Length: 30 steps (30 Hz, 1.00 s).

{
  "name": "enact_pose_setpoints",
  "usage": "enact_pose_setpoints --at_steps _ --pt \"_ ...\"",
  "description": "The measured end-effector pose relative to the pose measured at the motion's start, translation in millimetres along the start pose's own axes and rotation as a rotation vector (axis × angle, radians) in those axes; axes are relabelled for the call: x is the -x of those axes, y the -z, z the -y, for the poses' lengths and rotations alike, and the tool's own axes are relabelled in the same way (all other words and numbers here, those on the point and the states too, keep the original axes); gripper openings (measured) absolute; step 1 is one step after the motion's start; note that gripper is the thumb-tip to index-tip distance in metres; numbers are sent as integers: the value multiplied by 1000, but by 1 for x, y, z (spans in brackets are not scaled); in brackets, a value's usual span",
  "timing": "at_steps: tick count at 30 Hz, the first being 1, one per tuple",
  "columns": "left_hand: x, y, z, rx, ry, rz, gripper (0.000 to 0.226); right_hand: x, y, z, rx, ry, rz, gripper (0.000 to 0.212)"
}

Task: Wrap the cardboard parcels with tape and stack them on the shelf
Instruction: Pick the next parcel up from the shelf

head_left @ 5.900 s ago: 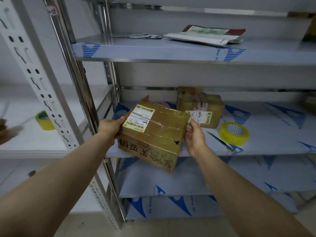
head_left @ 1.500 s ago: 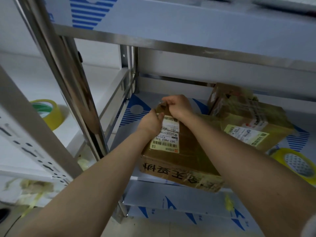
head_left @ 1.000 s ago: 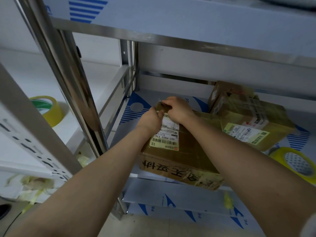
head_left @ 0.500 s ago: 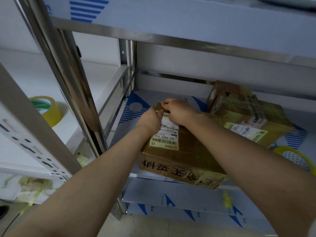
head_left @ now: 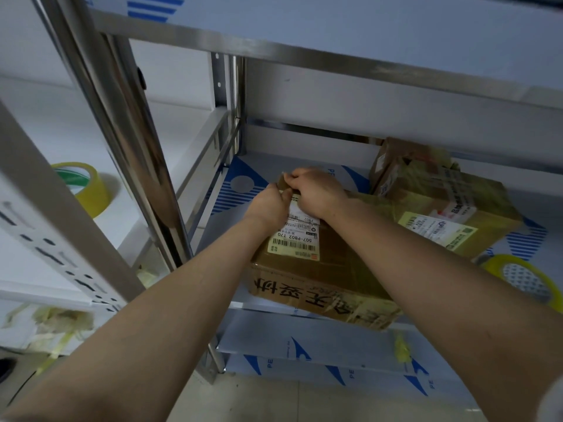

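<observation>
Centre frame: parcel [head_left: 320, 269] on shelf [head_left: 231, 202], front apparently overhanging. Both left hand [head_left: 268, 205] and right hand [head_left: 316, 193] pinch its far corner. Risk: tugging there tips it off the edge.

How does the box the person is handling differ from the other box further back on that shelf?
Both the left hand and right hand pinch the near box at its far corner; the back box is untouched. The near box juts over the shelf front; the back box sits well back. The near box carries a white label, the back box a yellowish label. Both are brown cardboard under glossy tape.
</observation>
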State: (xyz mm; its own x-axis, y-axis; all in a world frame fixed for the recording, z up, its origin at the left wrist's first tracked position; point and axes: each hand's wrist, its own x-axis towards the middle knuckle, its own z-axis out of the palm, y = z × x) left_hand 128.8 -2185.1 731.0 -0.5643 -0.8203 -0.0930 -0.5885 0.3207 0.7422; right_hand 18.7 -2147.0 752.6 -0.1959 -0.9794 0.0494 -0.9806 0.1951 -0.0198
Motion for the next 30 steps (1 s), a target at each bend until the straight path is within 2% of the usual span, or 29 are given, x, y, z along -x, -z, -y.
enact_pose_setpoints --at_steps 8,18,21,23,25,27,30 --pt "1 1 -2 7 7 6 40 5 -1 -7 -49 25 42 63" --pt "2 1 -1 17 -3 18 39 20 4 -9 -155 33 99 68" --pt "1 1 -1 6 -3 14 37 15 14 -10 -199 23 101 50" --pt "2 1 -2 1 -10 4 37 9 18 -11 -337 -57 39 34" --pt "2 0 -2 -1 -15 0 38 6 17 -12 -430 -135 -31 41" --pt "3 0 -2 1 -21 2 39 5 14 -8 -331 -137 -12 56" --pt "6 3 -4 -35 -51 7 35 2 6 -1 -66 -35 -4 48"
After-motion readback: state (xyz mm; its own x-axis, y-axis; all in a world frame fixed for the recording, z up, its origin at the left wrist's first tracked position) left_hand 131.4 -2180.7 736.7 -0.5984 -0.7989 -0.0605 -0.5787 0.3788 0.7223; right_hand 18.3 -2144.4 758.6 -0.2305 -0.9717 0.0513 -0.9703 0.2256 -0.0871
